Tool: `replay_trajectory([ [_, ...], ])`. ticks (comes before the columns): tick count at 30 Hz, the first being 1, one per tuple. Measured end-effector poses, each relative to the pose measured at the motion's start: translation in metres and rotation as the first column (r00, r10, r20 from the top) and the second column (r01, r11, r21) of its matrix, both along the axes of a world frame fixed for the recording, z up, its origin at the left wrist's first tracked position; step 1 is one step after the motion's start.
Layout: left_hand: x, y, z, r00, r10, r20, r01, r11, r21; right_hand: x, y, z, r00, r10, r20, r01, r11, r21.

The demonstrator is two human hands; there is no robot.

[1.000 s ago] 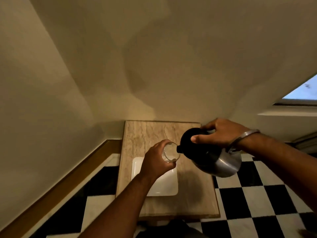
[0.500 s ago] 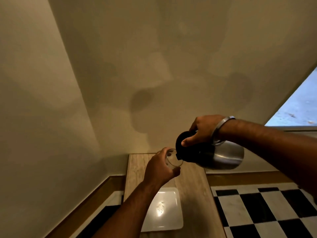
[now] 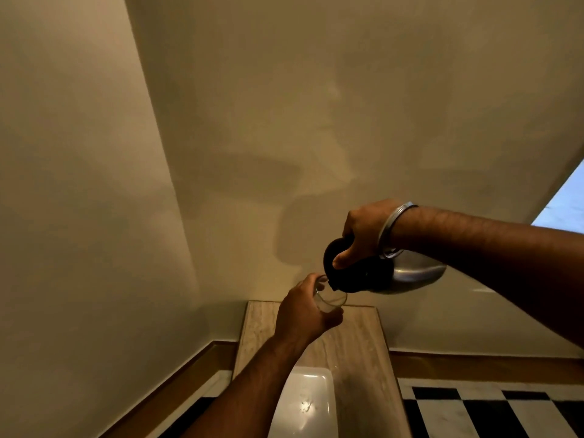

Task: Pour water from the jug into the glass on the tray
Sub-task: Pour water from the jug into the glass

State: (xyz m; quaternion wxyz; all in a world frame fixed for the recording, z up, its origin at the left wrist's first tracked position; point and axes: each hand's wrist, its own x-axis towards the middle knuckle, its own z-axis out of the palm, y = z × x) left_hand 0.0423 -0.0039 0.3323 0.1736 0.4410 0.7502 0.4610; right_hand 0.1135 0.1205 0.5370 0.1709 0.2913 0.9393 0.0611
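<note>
My left hand [image 3: 303, 314] grips a clear glass [image 3: 330, 297] and holds it up above the marble-topped table [image 3: 357, 346]. My right hand [image 3: 363, 233] holds the steel jug [image 3: 410, 275] by its black top, thumb on the lid. The jug is tipped far to the left, its black spout right at the glass's rim. Whether water is running is too dim to tell. The white tray [image 3: 306, 403] lies on the table below my left forearm, with nothing on it.
Beige walls meet in a corner behind the table. A wooden skirting board [image 3: 474, 361] runs along the wall. Black-and-white chequered floor [image 3: 493, 412] lies to the right of the table. A bright window edge [image 3: 565, 203] shows at far right.
The view has tilted upward, so table and tray sit lower in the frame. Both hands have risen with the glass and jug, and the jug is tipped further toward the glass.
</note>
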Motion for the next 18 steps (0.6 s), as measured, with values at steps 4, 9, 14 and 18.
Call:
replay_trajectory([
  [4, 0.007, 0.001, 0.006, 1.000, 0.005, 0.004, -0.005, 1.000, 0.015, 0.005, -0.003, 0.002, 0.999, 0.042, 0.016, -0.043, 0.997, 0.059],
  [9, 0.013, 0.003, 0.010, 1.000, 0.023, -0.005, -0.023, 0.999, 0.026, 0.009, -0.004, 0.006, 0.996, 0.084, 0.024, -0.086, 0.990, 0.114],
  [14, 0.016, 0.003, 0.012, 0.999, 0.035, -0.007, -0.035, 0.999, 0.027, 0.014, -0.002, 0.012, 0.994, 0.108, 0.027, -0.111, 0.982, 0.150],
  [18, 0.018, 0.004, 0.013, 0.999, 0.039, 0.001, -0.039, 0.999, 0.037, 0.016, -0.001, 0.019, 0.993, 0.117, 0.014, -0.118, 0.979, 0.164],
])
